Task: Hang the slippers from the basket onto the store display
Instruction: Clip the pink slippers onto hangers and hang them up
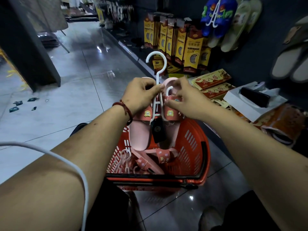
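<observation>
**Pink slipper pair held on hanger above basket**

Pink slippers [140, 135] with red straps hang as a pair on a white hanger [157, 77], held up directly over a red basket [191, 144] that stands on the tiled floor [75, 72]. The hanger's hook points upward and is free of any rail. A black tag [158, 132] dangles between the two soles.

Left hand [140, 95]: fingers curled round the hanger's stem, thumb pressed against it. A red bracelet [126, 110] sits at that wrist.

Right hand [186, 100]: thumb and fingers pinch the right slipper of the pair, close beside the hanger's inner arm. Whether they also touch the hanger cannot be told.

Basket contents: further pink slippers [161, 155] lying loose, and spare white hangers [125, 157] at the left side.

Store display, upper right: blue slippers [225, 15] already hung on a white hanger, beige slippers [238, 30] just beside them. Yellow boxes [191, 52] stand on the shelf below. A white cable [66, 160] crosses the left forearm.
</observation>
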